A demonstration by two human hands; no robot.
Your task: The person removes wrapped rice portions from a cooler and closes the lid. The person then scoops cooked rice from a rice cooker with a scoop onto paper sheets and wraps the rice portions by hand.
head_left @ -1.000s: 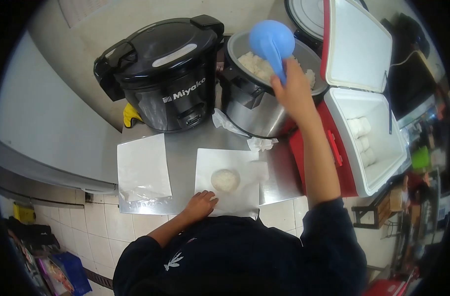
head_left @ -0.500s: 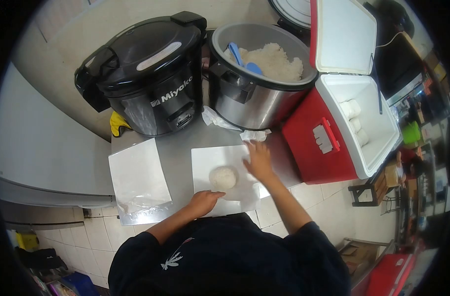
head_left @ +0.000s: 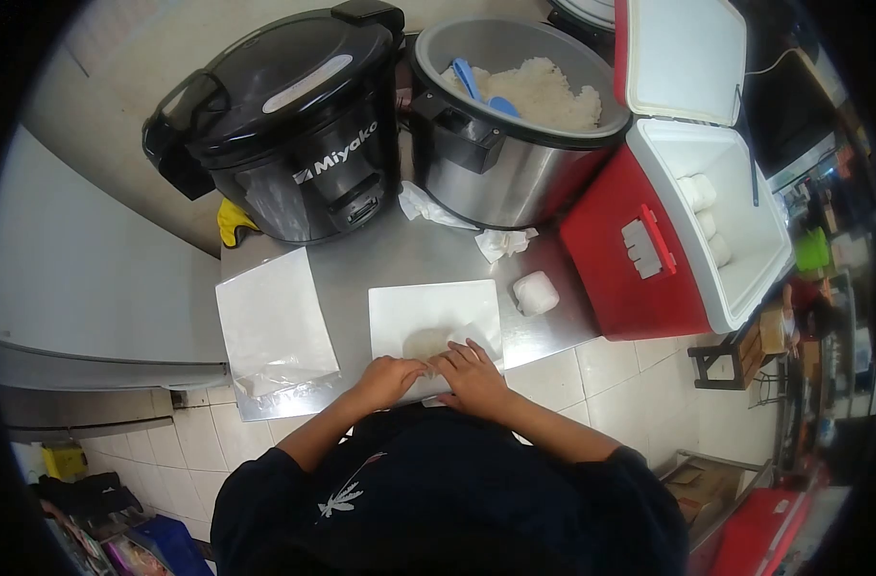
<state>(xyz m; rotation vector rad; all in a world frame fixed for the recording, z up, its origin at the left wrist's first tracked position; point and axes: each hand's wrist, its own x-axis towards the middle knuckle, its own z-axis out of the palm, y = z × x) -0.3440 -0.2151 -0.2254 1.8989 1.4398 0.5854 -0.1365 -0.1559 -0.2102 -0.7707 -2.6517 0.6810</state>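
Note:
A white sheet of wrapping paper (head_left: 397, 309) lies on the steel table in front of me. The mound of rice (head_left: 426, 343) on it looks dim, seemingly through the paper's near edge, which is folded up over it. My left hand (head_left: 392, 378) pinches that near edge. Close beside it, my right hand (head_left: 469, 373) has bent fingers gripping the same edge, the fingertips almost meeting the left hand's. To the right of the sheet sits a white wrapped bundle (head_left: 535, 294).
A stack of white paper (head_left: 273, 317) with plastic lies left. Behind stand a closed black rice cooker (head_left: 299, 144) and an open cooker (head_left: 486, 178) holding rice (head_left: 544, 91) and a blue scoop (head_left: 467, 79). An open red cooler (head_left: 615, 254) at right contains several white bundles (head_left: 704, 216). Crumpled tissue (head_left: 503, 245) lies near it.
My right hand has come from the sheet's right side to beside my left hand. The paper's near edge now folds over the rice. The wrapped bundle at right has come into view.

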